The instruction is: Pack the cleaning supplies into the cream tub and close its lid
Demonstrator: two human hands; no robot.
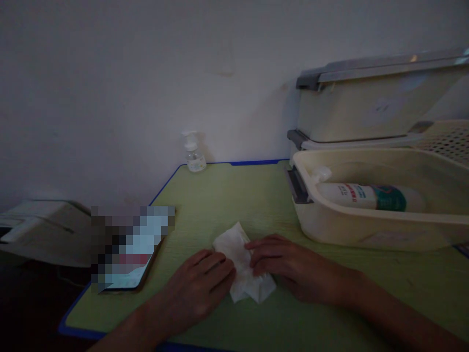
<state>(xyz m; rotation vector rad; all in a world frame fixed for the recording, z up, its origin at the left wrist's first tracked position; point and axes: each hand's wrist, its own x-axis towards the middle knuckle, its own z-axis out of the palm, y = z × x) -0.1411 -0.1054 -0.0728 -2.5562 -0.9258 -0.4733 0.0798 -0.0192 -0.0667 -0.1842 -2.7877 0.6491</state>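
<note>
A folded white tissue (240, 254) lies on the green tabletop (216, 193), its lower corners uneven. My left hand (203, 281) is closed at the tissue's left edge, the fingers curled and their tips partly hidden. From the right, my right hand (289, 266) reaches over the tissue with bent fingers, gripping its right side. The thumb of that hand is mostly hidden beneath the fingers.
A phone with a lit, blurred screen (137, 254) lies at left. A small pump bottle (195, 154) stands by the wall. At right, a cream basket (330, 230) holds a white-and-green bottle (366, 196); lidded storage boxes (355, 107) are stacked behind.
</note>
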